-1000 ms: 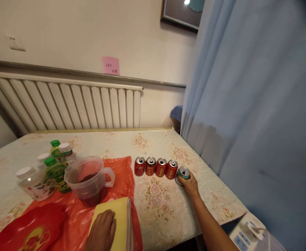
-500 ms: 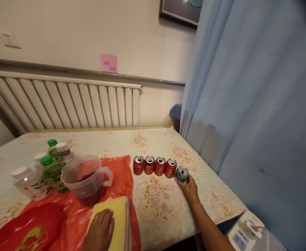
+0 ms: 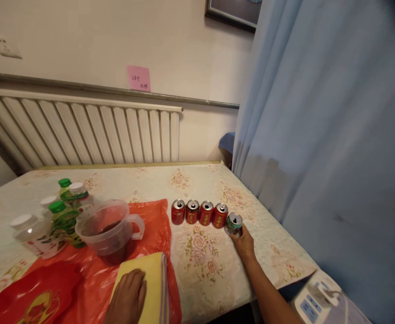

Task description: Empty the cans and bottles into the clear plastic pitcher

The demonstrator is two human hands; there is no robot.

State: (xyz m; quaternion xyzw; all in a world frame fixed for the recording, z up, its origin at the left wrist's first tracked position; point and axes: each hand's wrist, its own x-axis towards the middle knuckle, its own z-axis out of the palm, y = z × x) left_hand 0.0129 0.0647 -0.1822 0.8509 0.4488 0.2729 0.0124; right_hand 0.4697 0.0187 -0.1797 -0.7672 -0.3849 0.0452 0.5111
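The right hand (image 3: 245,244), curled round the green can (image 3: 233,221), could topple the red cans (image 3: 206,216) just left of its grip by nudging leftward, the left hand (image 3: 128,292) resting loosely on cloth (image 3: 155,275).

You have soft, fairly dim indoor light, its source out of your view. Small glints show on the green can's (image 3: 233,226) silver rim and the crinkled red plastic sheet (image 3: 157,225); grey shadow patches darken the blue curtain (image 3: 305,135). Your wide lens makes the leftmost bottle (image 3: 37,237) lean outward. The upper right corner falls to black, and writing on the pink note (image 3: 138,78) looks slightly soft.
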